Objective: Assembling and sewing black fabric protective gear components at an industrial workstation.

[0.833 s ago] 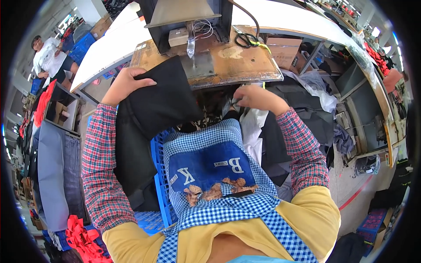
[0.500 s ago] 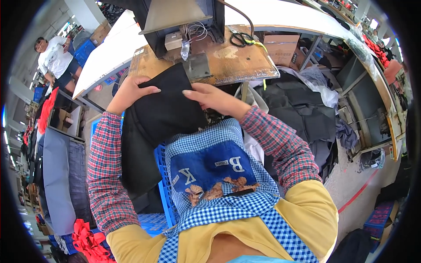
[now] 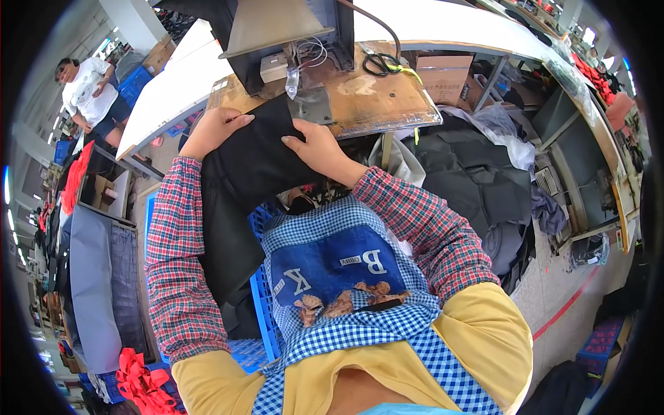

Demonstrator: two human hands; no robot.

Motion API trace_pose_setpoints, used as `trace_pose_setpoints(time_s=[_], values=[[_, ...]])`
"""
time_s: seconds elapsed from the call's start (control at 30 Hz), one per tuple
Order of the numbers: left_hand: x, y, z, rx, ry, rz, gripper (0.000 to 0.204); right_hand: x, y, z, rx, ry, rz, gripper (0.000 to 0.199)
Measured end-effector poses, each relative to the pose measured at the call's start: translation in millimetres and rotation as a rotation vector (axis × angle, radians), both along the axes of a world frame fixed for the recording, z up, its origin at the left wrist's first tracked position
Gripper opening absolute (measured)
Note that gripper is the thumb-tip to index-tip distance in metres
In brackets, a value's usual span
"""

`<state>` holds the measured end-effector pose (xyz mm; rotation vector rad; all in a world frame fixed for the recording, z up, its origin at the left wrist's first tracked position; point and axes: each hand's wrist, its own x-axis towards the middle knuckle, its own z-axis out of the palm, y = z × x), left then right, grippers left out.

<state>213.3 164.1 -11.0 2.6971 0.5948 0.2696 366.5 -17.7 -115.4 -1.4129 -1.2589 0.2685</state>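
the left hand (image 3: 213, 133) pinches the black cloth (image 3: 257, 167) by its upper left, the right hand (image 3: 321, 149), apart, by its right edge, seemingly to keep the top spread at the front of the table (image 3: 391, 104), below the machine (image 3: 277, 28); whether cloth and table touch is hard to tell.

I wear a yellow top (image 3: 477, 332) under a blue-and-white gingham apron (image 3: 325, 341) with matching straps (image 3: 449, 373). Its dark blue panel (image 3: 321, 259) carries white lettering and, along the edge nearest my chest, brown teddy-bear shapes (image 3: 338, 305). Red, navy and white plaid oversleeves (image 3: 176, 256) cover my forearms. Something pale blue (image 3: 415, 409), perhaps a mask, is cut off below.
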Motion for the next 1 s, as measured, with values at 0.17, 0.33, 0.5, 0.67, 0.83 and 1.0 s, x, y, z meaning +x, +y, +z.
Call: trace_pose_setpoints(time_s=[0.17,0.33,0.5,0.67,0.83,1.0], values=[[1.6,1.7,-3.1,0.044,-0.012,0.001,0.041,-1.7,-2.3,0.2,0.010,-0.015,-0.040,0.028],[-12.5,-8.1,-2.5,-0.051,0.032,-0.044,0.044,-4.1,-22.6,9.0,0.029,-0.040,0.042,0.030],[-47.7,-58.6,-7.9,-0.284,0.228,-0.091,0.061,33.0,-88.6,66.2,-0.073,-0.231,0.306,0.027],[-41.1,-100.2,-17.5,-0.280,0.167,-0.162,0.059,81.4,-157.3,142.4,-0.136,-0.502,0.155,0.026],[-15.5,-110.4,-11.2,-0.288,0.118,-0.259,0.071,134.3,-216.3,188.6,-0.244,-0.284,-0.042,0.029],[5.6,-164.5,-45.7,-0.385,0.071,-0.278,0.064,146.8,-236.2,164.1,-0.505,-0.336,-0.286,0.040]])
